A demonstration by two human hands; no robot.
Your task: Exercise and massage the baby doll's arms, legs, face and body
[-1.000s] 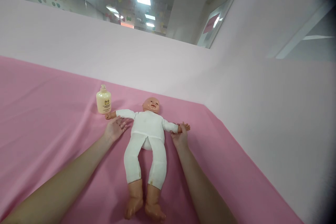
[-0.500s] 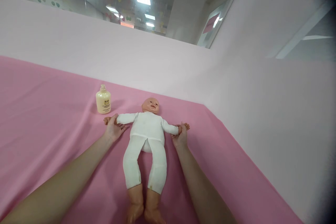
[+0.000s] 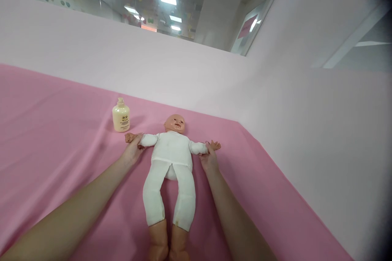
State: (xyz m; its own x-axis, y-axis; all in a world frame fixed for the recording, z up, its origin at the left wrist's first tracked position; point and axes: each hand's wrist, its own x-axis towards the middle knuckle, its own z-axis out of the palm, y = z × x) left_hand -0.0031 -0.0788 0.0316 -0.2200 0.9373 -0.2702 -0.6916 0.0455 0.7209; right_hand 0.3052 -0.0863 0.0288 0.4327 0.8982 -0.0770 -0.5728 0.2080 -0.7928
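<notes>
Both your left hand and right hand clasp the doll at its wrists, arms spread; the bottle beyond your left hand sits untouched.

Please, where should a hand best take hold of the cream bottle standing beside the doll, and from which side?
Probably grip the cream bottle around its wide round body, coming from the near left side. It stands upright on the pink cloth; its neck looks narrow, and the doll and the left hand crowd its near right side.

Pink-sheeted surface bearing a supine baby doll and a cream lotion bottle
</notes>
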